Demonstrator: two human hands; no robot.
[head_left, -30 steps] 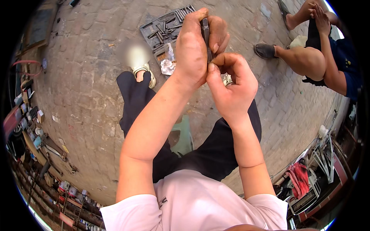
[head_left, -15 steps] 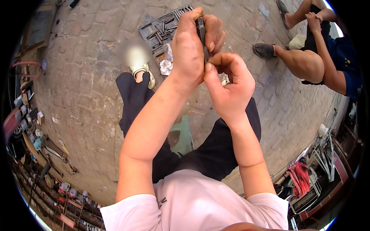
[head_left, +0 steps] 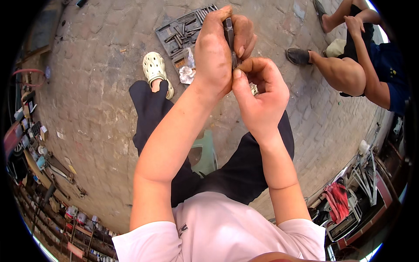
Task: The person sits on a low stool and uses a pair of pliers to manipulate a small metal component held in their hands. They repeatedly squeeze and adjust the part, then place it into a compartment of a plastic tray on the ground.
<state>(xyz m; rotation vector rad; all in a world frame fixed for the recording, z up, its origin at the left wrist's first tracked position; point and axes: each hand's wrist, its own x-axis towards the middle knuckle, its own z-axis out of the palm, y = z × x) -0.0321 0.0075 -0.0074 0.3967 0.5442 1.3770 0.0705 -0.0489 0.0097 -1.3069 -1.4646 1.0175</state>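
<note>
My left hand is closed around a dark metal rod, its fingers smudged with grime. The rod stands lengthwise in the grip, its flat-sided upper part showing between thumb and fingers. At its lower end my right hand pinches with thumb and forefinger; what lies between these fingertips is too small to make out. Beyond my left hand, on the ground, an open grey tool case holds several dark metal pieces. Part of the case is hidden behind that hand. A small clear bottle and crumpled white paper lie at its near end.
A pale green stool shows between my legs on the stone paving. Another person sits at the far right, hands on a knee. Tools and parts crowd the left edge; a red cloth lies on clutter at the right.
Both hands keep their hold on the rod. My right fingertips have shifted very slightly upward, and the whole view has moved a little.
</note>
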